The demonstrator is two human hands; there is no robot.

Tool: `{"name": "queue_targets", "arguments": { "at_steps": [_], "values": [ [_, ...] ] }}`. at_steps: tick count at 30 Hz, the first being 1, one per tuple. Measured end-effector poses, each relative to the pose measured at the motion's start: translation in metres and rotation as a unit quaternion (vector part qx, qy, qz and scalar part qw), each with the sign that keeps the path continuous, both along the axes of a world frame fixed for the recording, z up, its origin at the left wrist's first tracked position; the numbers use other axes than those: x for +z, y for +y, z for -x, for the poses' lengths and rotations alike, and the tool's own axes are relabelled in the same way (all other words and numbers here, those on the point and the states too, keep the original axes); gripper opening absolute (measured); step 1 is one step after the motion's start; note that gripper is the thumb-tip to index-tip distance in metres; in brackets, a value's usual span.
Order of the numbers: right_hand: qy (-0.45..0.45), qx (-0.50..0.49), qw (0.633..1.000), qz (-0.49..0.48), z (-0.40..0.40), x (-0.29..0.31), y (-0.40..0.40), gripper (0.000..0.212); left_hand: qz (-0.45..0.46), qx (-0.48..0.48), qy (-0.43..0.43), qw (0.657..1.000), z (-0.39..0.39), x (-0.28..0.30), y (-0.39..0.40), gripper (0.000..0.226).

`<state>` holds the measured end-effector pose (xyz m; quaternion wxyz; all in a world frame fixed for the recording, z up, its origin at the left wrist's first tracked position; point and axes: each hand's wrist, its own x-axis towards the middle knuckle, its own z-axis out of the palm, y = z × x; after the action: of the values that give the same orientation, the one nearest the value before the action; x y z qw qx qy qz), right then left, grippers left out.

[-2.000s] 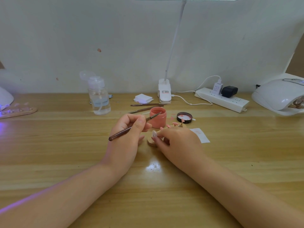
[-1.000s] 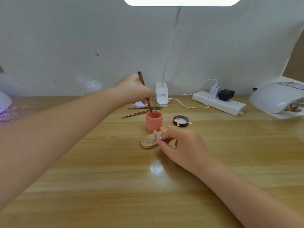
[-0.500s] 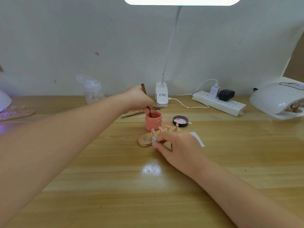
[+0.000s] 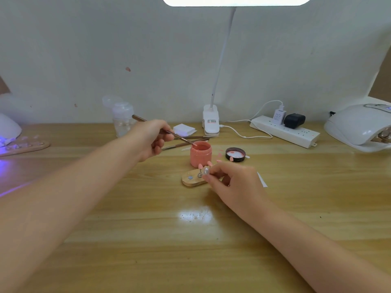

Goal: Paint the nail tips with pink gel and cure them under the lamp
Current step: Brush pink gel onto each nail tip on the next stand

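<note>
Two hands work over the pale wooden tabletop [image 4: 148,240]. Furthest left of the fingers, a white curing lamp with a violet glow [image 4: 8,129] sits by a flat wooden holder [image 4: 25,145], and a clear plastic pump bottle [image 4: 122,121] stands behind the left hand [image 4: 151,138]. That hand's fingers grip a thin bronze-handled gel brush [image 4: 169,132] near mid-shaft, its tip dipped at the rim of the open pink gel jar [image 4: 200,153] just right of them. The brush looks light and stiff, best pinched like a pen; the gel is likely thick and sticky, so a small load should do. Just in front of the jar lies the small oval wooden stand [image 4: 190,179] carrying pink nail tips on metal pegs [image 4: 200,171]. The right hand [image 4: 234,182] pinches one peg, I think, though its fingers hide the contact. These tips seem thin, light and smudge-prone, so hold the peg or stand. Right of those fingers lie the jar's black lid [image 4: 235,154], a white power strip [image 4: 285,131] and a second white dome lamp [image 4: 359,127]. Behind, a white clip-on desk light [image 4: 211,121] stands before a plain off-white wall [image 4: 105,49].
</note>
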<state>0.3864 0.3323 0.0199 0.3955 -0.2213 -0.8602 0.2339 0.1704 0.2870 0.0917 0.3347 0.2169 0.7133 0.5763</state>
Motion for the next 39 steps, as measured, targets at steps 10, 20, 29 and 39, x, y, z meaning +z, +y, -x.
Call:
{"name": "queue_targets", "arguments": {
  "at_steps": [10, 20, 29, 39],
  "values": [
    [0.079, 0.047, 0.986, 0.139, 0.001, 0.001, 0.001, 0.003, -0.149, -0.003, -0.069, 0.986, -0.016, -0.006, -0.034, 0.017],
    [0.088, 0.016, 0.984, 0.157, 0.001, 0.003, 0.001, 0.007, -0.273, -0.037, 0.241, 0.931, -0.063, -0.044, -0.077, 0.018],
    [0.094, -0.001, 0.985, 0.147, -0.001, 0.003, 0.004, 0.008, -0.245, -0.093, 0.481, 0.837, -0.080, -0.054, -0.088, 0.020],
    [0.098, 0.000, 0.984, 0.150, -0.001, 0.002, 0.004, 0.010, -0.257, -0.112, 0.471, 0.836, -0.079, -0.057, -0.090, 0.017]
  ]
}}
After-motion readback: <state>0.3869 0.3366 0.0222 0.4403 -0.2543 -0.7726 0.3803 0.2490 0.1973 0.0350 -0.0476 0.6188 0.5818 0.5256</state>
